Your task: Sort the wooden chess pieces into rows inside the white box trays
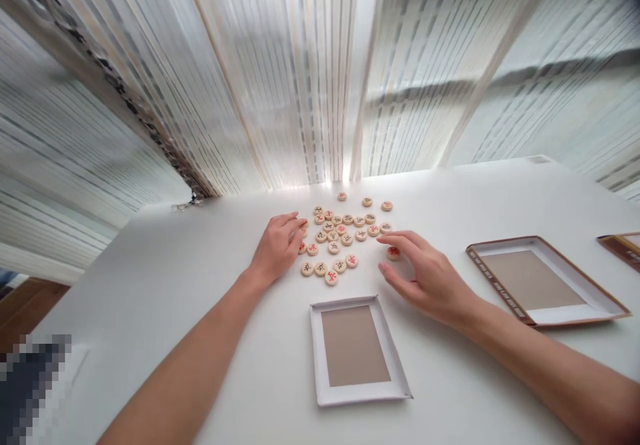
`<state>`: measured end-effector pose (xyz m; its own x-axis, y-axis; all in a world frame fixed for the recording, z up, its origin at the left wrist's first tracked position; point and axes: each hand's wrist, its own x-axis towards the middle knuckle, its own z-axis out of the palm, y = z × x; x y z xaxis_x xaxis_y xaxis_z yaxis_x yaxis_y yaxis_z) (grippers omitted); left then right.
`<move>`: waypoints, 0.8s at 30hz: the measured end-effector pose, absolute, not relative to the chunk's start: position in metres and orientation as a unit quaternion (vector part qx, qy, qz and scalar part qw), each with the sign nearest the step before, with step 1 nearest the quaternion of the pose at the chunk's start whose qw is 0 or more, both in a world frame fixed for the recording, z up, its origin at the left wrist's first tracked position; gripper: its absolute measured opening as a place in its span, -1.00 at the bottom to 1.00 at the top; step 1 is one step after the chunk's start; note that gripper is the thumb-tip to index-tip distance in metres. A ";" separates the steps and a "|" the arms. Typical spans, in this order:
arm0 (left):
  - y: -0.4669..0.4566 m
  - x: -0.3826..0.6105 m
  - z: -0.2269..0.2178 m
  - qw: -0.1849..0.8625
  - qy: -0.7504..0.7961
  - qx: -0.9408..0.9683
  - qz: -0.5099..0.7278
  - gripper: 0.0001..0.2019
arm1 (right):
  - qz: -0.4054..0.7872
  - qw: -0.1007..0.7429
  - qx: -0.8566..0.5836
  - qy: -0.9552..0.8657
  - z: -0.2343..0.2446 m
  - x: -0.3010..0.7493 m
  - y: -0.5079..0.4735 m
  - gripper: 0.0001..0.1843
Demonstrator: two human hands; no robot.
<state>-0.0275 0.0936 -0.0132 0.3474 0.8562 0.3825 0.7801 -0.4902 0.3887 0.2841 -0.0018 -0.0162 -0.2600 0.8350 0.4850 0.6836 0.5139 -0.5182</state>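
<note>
Several round wooden Chinese chess pieces [341,230], marked in red or black, lie spread face up on the white table [240,378]. At the left edge of the spread is my left hand [278,248], its fingers stretched over a few pieces and partly hiding them. Whether it presses on them I cannot tell. On the other side, my right hand [425,275] is open, thumb and fingers apart around a red-marked piece [393,252]. It does not grip that piece. In front of the pieces sits a shallow white box tray [320,358].
To the right lies a brown-edged box lid [500,292], inside up. Part of another brown box piece [623,248] shows at the right edge. A striped string curtain [300,78] hangs behind the table, with a beaded strand [120,85] at left.
</note>
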 end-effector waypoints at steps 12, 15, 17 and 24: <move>0.103 -0.037 -0.029 0.060 0.532 0.789 0.301 -0.59 | 0.084 0.372 -0.481 -0.789 -0.018 0.283 -0.004 -0.71; 0.101 -0.036 -0.029 0.063 0.526 0.799 0.284 -0.60 | 0.091 0.367 -0.484 -0.789 -0.018 0.282 -0.006 -0.72; 0.101 -0.035 -0.028 0.065 0.526 0.799 0.284 -0.62 | 0.090 0.369 -0.484 -0.788 -0.018 0.282 -0.006 -0.73; 0.104 -0.038 -0.025 0.077 0.544 0.782 0.295 -0.61 | 0.096 0.373 -0.484 -0.786 -0.019 0.282 -0.005 -0.75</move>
<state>-0.0378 0.1035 -0.0251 0.2355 0.8955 0.3777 0.8051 -0.3974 0.4403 0.2824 -0.0047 -0.0185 -0.2534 0.8315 0.4943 0.6884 0.5140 -0.5118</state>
